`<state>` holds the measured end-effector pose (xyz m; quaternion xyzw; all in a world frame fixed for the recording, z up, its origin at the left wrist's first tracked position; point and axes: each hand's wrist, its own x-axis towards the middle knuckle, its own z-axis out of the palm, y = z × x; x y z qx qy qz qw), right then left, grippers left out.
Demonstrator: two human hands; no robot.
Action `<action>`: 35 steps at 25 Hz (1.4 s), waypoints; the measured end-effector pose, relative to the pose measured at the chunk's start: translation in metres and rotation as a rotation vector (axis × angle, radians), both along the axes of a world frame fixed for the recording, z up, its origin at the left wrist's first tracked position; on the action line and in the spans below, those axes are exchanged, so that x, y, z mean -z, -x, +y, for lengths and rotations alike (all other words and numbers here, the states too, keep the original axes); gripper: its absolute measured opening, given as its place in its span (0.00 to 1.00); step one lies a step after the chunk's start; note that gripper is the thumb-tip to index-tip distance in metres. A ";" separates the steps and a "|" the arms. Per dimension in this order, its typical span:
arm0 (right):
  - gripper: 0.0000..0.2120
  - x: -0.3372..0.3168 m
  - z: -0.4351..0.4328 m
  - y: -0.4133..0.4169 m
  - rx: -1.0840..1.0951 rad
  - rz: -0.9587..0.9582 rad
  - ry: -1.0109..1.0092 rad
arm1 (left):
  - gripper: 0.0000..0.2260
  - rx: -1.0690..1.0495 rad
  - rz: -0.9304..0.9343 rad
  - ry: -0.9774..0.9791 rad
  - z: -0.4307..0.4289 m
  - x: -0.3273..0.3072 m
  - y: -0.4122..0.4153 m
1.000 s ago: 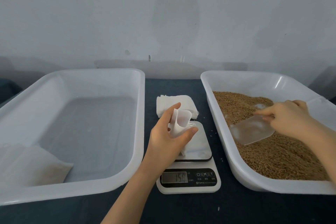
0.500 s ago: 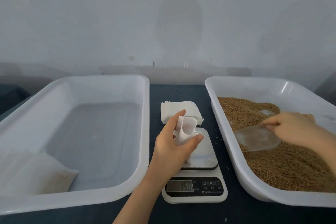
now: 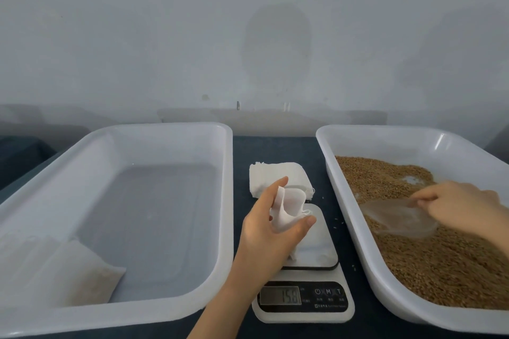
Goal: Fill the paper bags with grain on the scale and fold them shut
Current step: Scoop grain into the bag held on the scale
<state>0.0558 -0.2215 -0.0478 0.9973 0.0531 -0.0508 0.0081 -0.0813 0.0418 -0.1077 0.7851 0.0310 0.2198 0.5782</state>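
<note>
My left hand (image 3: 271, 231) holds a small white paper bag (image 3: 287, 209) upright on the scale (image 3: 316, 253), thumb and fingers curled round it with its mouth open. The scale's display (image 3: 281, 296) reads 15.8. My right hand (image 3: 465, 209) grips a clear plastic scoop (image 3: 399, 217) that lies low on the brown grain (image 3: 440, 256) in the right white tray (image 3: 344, 201). A stack of flat white bags (image 3: 278, 173) lies behind the scale.
A large white tray (image 3: 192, 303) stands on the left with a filled, folded bag (image 3: 71, 272) in its near left corner. A few loose grains lie on the dark tabletop (image 3: 275, 146) between scale and right tray. A pale wall rises close behind.
My right hand has lowered the scoop toward the grain and shifted it slightly. The left hand keeps the same hold on the bag. The head camera tilted a little.
</note>
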 end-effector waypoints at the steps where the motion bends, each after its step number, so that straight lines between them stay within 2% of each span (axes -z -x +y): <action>1: 0.15 0.000 -0.001 0.000 0.001 0.004 0.000 | 0.27 0.000 0.000 -0.001 0.000 -0.001 0.000; 9: 0.16 0.004 -0.003 -0.002 -0.003 0.035 -0.080 | 0.27 -0.003 0.004 0.010 -0.001 -0.002 0.000; 24: 0.18 0.013 -0.010 -0.012 0.008 0.012 -0.074 | 0.27 -0.007 0.008 0.012 -0.002 -0.003 0.001; 31: 0.21 0.031 -0.026 -0.032 0.106 -0.031 -0.150 | 0.27 -0.007 0.026 0.008 -0.003 -0.004 0.001; 35: 0.17 0.041 -0.037 -0.045 0.093 -0.085 -0.204 | 0.27 -0.004 0.032 0.009 -0.003 -0.003 0.001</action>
